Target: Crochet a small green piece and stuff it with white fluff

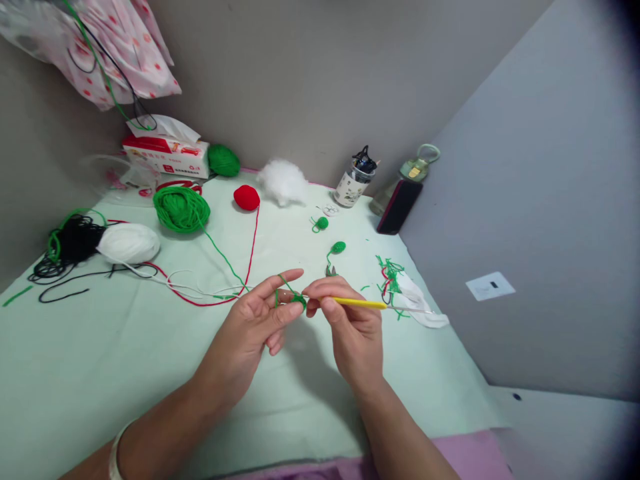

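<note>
My left hand (265,313) pinches a small piece of green crochet (299,301) between thumb and fingers, with green yarn looped over its raised index finger. My right hand (350,327) grips a crochet hook (360,303) by its yellow handle, the tip at the green stitches. From my left hand the yarn runs back to a green ball of yarn (181,209). Just beyond my right hand lies a small green crocheted piece (339,247) with a yarn tail. A second small green piece (323,223) sits farther back.
At the left are a white yarn ball (129,243) and black yarn (77,239). Behind stand a tissue box (167,157), a red yarn ball (247,197), white stuffing (283,181), a jar (351,183) and a phone (400,207). Yarn scraps (393,277) lie at the right.
</note>
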### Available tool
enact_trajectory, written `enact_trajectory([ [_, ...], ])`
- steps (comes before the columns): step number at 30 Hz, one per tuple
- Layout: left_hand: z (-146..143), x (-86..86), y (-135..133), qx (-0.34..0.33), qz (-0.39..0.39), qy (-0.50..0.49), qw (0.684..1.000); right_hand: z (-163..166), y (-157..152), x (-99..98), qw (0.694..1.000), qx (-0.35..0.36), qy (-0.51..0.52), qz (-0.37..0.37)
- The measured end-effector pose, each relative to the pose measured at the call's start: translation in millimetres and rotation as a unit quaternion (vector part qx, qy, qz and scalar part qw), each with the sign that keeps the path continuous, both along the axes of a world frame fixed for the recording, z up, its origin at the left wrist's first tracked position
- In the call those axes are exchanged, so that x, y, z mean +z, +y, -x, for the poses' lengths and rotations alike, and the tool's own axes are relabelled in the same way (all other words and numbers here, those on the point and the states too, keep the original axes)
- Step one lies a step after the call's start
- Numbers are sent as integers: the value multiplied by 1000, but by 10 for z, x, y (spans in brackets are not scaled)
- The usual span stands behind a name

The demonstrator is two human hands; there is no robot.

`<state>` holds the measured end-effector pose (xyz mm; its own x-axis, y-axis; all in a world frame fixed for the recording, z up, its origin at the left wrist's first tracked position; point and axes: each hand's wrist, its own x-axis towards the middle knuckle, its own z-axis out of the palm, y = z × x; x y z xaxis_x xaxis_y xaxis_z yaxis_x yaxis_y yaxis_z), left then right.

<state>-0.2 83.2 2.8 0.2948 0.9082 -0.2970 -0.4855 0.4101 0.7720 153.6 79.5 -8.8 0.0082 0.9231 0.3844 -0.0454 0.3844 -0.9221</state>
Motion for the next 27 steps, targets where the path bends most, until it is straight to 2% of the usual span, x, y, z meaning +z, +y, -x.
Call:
enact_trajectory([
  [2, 17, 14, 2, -16, 20, -19, 1000, -6, -2, -4, 1000, 5, 21, 14],
  [5, 60, 17, 18, -45, 38, -54, 997, -43, 18, 12, 994, -3, 79, 74],
  [8, 94, -1, 42, -69, 34, -84, 994, -87, 62, 55, 980, -9, 144, 139],
  [10, 94, -15, 47, -69, 24, -87, 994, -98, 83, 72, 972, 14, 170, 161],
  [12, 75, -31, 37, -56, 13, -66, 996, -86, 82, 66, 974, 38, 163, 152],
  [14, 49, -48, 17, -39, -6, -32, 999, -59, 61, 39, 985, 50, 121, 109],
  [18, 24, -79, -17, -1, -42, 29, 999, -24, 13, -16, 999, 18, 31, 33],
  [22, 44, -82, -11, 26, -50, 51, 997, -37, 10, -18, 998, 9, 27, 52],
  [27, 61, -62, 3, 15, -43, 52, 998, -40, 33, 28, 994, 15, 68, 84],
])
